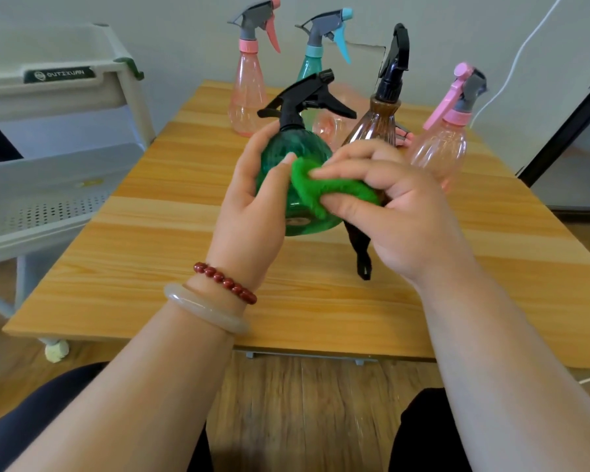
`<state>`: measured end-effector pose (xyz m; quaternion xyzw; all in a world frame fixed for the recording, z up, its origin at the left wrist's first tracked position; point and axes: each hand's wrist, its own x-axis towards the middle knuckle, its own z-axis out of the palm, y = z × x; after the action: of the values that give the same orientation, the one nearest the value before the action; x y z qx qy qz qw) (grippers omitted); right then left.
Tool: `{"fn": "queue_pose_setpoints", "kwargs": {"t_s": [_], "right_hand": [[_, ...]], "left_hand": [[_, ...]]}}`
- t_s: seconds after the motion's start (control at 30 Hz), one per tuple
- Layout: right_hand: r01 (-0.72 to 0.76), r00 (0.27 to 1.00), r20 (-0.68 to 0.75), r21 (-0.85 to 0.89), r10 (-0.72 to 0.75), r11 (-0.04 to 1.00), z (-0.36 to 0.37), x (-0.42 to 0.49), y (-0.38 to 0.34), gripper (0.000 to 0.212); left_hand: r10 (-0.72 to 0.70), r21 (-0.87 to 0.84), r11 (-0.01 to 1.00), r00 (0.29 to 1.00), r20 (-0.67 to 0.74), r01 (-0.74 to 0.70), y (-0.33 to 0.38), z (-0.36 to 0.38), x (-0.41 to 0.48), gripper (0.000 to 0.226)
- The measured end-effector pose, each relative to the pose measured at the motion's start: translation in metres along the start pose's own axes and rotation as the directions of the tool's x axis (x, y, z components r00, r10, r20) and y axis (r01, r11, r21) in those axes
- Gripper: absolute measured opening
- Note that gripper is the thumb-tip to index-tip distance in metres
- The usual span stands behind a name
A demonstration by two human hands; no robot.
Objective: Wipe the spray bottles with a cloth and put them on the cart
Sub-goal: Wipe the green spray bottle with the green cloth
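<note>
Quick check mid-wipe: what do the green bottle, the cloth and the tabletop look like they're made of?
Green bottle: probably thin translucent plastic, glossy and ribbed; light passes through it.
Cloth: fuzzy green fabric, maybe microfibre; matte, and it bunches softly.
Tabletop: smooth satin surface with striped wood grain; could be laminate or solid wood, I cannot tell.

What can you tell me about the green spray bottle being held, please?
The green spray bottle is translucent plastic, with a rounded body and a black trigger head whose nozzle faces right. It is held roughly upright over the wooden table. The left hand grips its left side, while the right hand presses a green cloth against its front.
</note>
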<state>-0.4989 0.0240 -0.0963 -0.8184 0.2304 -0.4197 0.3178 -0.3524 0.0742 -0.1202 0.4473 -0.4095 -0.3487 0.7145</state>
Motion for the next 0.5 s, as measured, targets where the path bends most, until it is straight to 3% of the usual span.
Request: {"fn": "queue_pose_setpoints", "kwargs": {"t_s": [0.07,0.13,0.3,0.4,0.5], "right_hand": [[-0.059,0.981,-0.182,0.04,0.065,0.997,0.005,0.002,0.006,0.028],[-0.079,0.963,-0.252,0.08,0.097,0.994,0.006,0.002,0.009,0.025],[-0.052,0.995,0.093,0.16,0.038,0.986,-0.004,-0.002,0.002,0.026],[-0.048,0.999,-0.011,0.141,0.05,0.989,0.003,-0.002,0.004,0.023],[-0.133,0.971,-0.137,0.384,0.198,0.914,0.015,-0.001,0.005,0.025]], "left_hand": [[-0.014,0.003,1.0,1.0,0.025,0.014,0.0,0.005,-0.003,0.038],[-0.026,-0.008,1.0,0.999,0.028,0.026,0.0,0.009,-0.005,0.037],[-0.003,0.02,1.0,0.999,-0.036,0.004,0.003,-0.001,-0.001,0.04],[-0.04,-0.041,0.998,0.997,-0.059,0.037,0.004,-0.003,0.0,0.04],[-0.105,-0.144,0.984,0.994,-0.011,0.103,0.004,0.001,-0.001,0.043]]}}
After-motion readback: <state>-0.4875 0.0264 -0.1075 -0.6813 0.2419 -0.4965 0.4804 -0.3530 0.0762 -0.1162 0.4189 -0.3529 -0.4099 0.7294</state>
